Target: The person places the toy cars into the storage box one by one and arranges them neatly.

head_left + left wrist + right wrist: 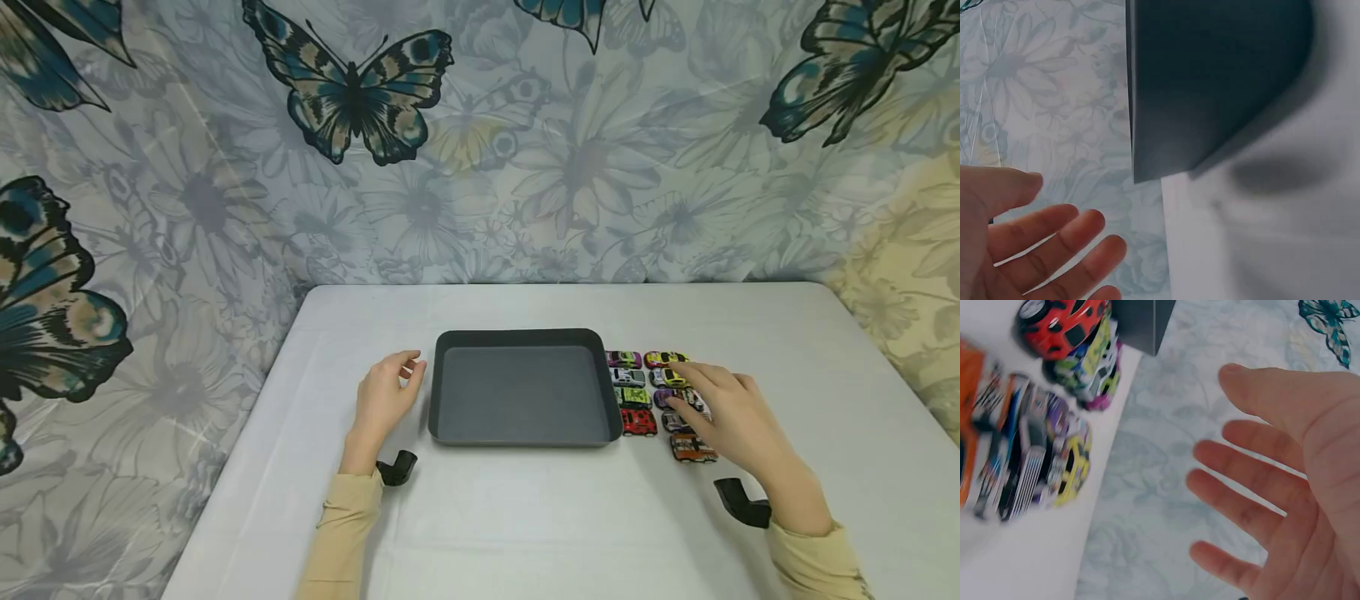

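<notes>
from my head view i look forward and down, far enough back to see the left hand, the right hand and the tray between their fingers. both wrist views sit close and turned sideways, facing past the fingers to the cloth. they share the tray; the right wrist and head views share the cars by the right fingers.

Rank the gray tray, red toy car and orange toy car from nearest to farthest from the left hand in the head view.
1. Gray tray: just right of the left hand.
2. Red toy car: beside the tray's right edge, near its front corner.
3. Orange toy car: farther right, front of the outer column.
</notes>
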